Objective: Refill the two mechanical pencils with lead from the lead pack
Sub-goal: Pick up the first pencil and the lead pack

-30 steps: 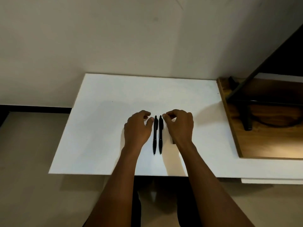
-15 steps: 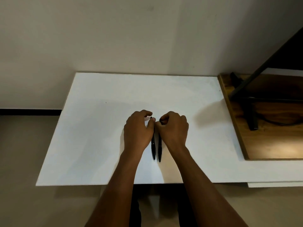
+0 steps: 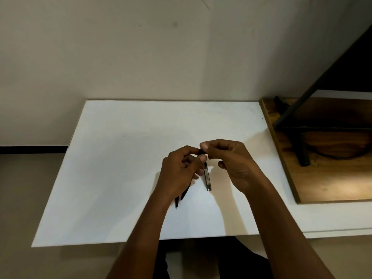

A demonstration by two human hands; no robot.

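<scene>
Two black mechanical pencils (image 3: 181,196) are lifted off the white tabletop (image 3: 120,158) in my left hand (image 3: 179,174). Their tips stick out below my wrist, slanting down to the left. My right hand (image 3: 231,164) pinches the pencils' upper end with thumb and forefinger, just above my left thumb. Which pencil it grips is hidden by the fingers. A slim dark lead pack (image 3: 207,179) with a pale label lies flat on the tabletop between my hands, pointing toward me.
A wooden board (image 3: 332,188) lies on the table's right side, with a black metal stand (image 3: 302,150) and a dark cable on it. A plain wall rises right behind the table. The floor lies to the left.
The pencils lay side by side on the table with my hands closing on them. Now they are raised in my left hand, and the lead pack, hidden before by my right hand, shows.
</scene>
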